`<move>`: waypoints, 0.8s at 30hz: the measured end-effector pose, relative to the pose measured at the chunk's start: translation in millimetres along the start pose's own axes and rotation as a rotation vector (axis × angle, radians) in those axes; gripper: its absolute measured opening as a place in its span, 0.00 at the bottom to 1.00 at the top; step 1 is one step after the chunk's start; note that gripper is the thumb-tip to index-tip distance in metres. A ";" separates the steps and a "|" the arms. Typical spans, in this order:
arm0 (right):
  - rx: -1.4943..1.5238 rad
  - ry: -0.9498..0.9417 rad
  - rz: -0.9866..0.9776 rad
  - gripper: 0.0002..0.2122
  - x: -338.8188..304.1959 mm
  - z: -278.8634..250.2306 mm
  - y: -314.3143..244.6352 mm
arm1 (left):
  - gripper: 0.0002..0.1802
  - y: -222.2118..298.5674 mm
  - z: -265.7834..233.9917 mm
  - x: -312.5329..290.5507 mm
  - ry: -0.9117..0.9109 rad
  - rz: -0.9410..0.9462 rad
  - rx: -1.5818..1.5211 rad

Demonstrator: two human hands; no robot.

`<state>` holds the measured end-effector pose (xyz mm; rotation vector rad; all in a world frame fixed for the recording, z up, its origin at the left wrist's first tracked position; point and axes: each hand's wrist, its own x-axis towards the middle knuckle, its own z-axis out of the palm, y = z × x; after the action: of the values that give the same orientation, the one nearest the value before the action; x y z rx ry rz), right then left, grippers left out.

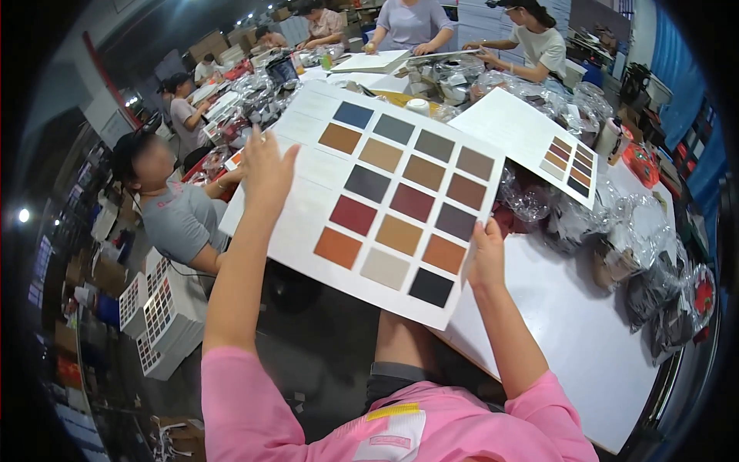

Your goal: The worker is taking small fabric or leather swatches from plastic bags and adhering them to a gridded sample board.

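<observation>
A large white swatch card with rows of coloured squares in blue, grey, brown, red, tan and black is held up tilted before me. My right hand grips its right edge, thumb on the face and the other fingers mostly behind. Over the card's left part, my left hand is raised with its fingers apart; whether it touches the card I cannot tell. Behind it to the right, a second white card with fewer swatches lies on top of plastic-wrapped bundles.
A white table stretches to my right, with clear plastic bags of swatch pieces along its far side. At left, a co-worker in grey sits near stacked swatch cards. Other people work at the far tables. A bottle stands at right.
</observation>
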<state>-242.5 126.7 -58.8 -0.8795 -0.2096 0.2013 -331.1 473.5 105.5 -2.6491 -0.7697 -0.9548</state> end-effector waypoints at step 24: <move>-0.111 0.049 0.134 0.07 9.0 65.3 12.7 | 0.48 74.3 16.1 72.3 -0.567 0.190 -0.873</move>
<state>-252.2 185.2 -27.4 -1.0085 -0.1171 0.2952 -235.0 446.2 137.6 -3.7532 -0.1556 -0.5444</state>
